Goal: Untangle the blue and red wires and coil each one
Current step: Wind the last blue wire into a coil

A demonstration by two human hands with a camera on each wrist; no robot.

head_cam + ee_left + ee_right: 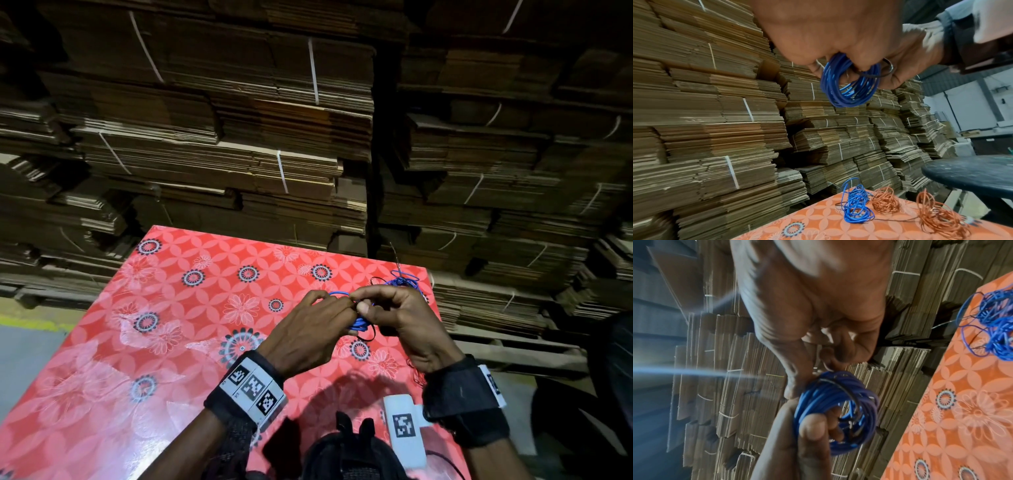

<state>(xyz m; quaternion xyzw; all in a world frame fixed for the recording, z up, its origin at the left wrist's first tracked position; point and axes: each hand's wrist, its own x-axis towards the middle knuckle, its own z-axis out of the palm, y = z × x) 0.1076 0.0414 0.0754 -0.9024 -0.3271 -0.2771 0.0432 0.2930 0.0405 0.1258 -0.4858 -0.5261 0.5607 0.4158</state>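
Blue coil [358, 322] hangs above the red table [171, 342], pinched between both hands. Left hand [305, 339] grips its loops; right hand [400, 322] pinches the other side, where a thin black tie [882, 73] loops. Best to keep loops bunched while cinching. More blue and red bundles lie beyond.

In our head view, our left hand [310, 337] and right hand [402, 320] hide most of the coiled blue wire [358, 323]; the tangled orange-red wire bundle [416, 371] barely shows.
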